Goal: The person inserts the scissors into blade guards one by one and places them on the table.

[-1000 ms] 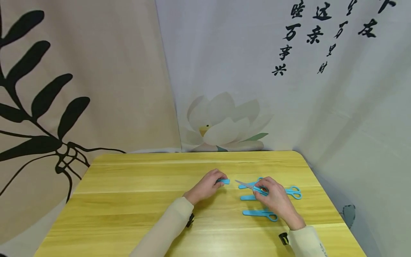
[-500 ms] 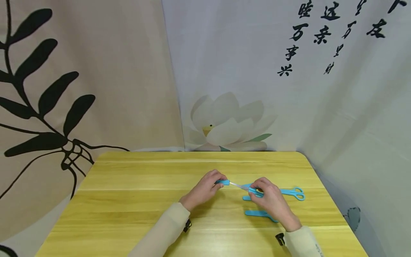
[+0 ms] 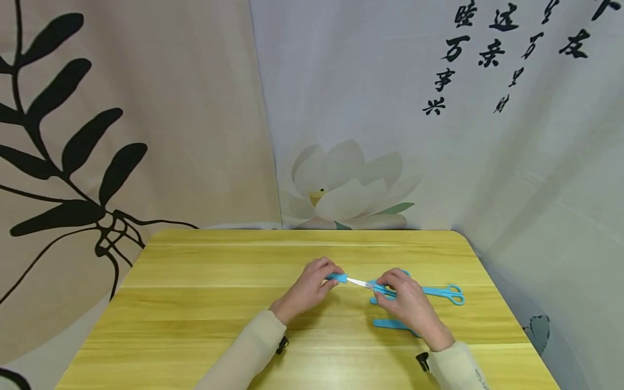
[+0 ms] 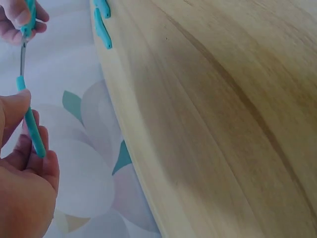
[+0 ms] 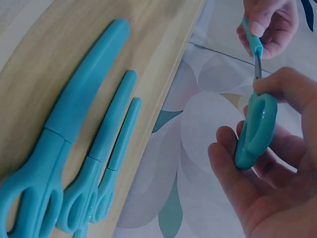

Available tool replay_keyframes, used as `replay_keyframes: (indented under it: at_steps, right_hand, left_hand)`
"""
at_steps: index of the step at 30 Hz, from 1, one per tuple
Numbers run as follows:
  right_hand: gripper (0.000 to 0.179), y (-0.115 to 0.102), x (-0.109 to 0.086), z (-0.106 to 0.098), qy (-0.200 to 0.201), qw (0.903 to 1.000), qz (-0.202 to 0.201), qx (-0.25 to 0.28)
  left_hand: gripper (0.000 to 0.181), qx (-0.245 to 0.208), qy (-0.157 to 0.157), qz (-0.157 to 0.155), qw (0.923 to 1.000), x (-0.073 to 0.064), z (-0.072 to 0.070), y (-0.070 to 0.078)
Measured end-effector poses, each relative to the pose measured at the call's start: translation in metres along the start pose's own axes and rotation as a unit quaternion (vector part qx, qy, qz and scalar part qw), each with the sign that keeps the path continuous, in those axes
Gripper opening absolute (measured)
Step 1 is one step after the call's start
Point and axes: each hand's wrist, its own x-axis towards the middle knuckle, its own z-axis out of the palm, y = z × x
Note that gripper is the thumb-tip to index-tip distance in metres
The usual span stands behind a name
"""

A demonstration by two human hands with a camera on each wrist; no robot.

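My left hand (image 3: pixel 309 284) pinches a blue blade sheath (image 3: pixel 338 277) between thumb and fingers, above the table. My right hand (image 3: pixel 409 300) grips a pair of blue-handled scissors (image 5: pixel 257 126) by the handles, with the blades pointing left. The metal blade (image 3: pixel 359 282) runs to the sheath's open end; part of it shows between sheath and handle. In the left wrist view the sheath (image 4: pixel 31 119) lies in line with the blade (image 4: pixel 23 59). How deep the tip sits inside is hidden.
Under and beside my right hand, several sheathed blue scissors lie on the wooden table (image 3: pixel 219 319); a large pair (image 5: pixel 86 82) and two slimmer ones show in the right wrist view. A printed curtain (image 3: pixel 341 108) hangs behind the table's far edge.
The scissors in my right hand have moved left, and their blade, apart from the sheath a second ago, now meets its open end. My left hand keeps hold of the sheath nearly in place.
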Motion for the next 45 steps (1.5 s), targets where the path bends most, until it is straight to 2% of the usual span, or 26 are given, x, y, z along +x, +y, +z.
replay_keyframes:
  at_steps: [15,28,45]
  right_hand:
    - [0.020,-0.011,0.003,0.002,0.030,0.9981,-0.051,-0.020]
    - [0.021,-0.024,0.007,0.005,0.053,0.9930,-0.102,-0.029]
    - [0.022,-0.034,0.011,0.008,0.061,0.9886,-0.137,-0.014]
  left_hand:
    - [0.019,0.006,0.058,0.050,0.9970,-0.012,-0.004,0.002]
    - [0.024,0.020,0.095,0.088,0.9914,-0.025,-0.015,0.005]
    - [0.025,0.034,0.100,0.091,0.9903,-0.031,-0.026,0.012]
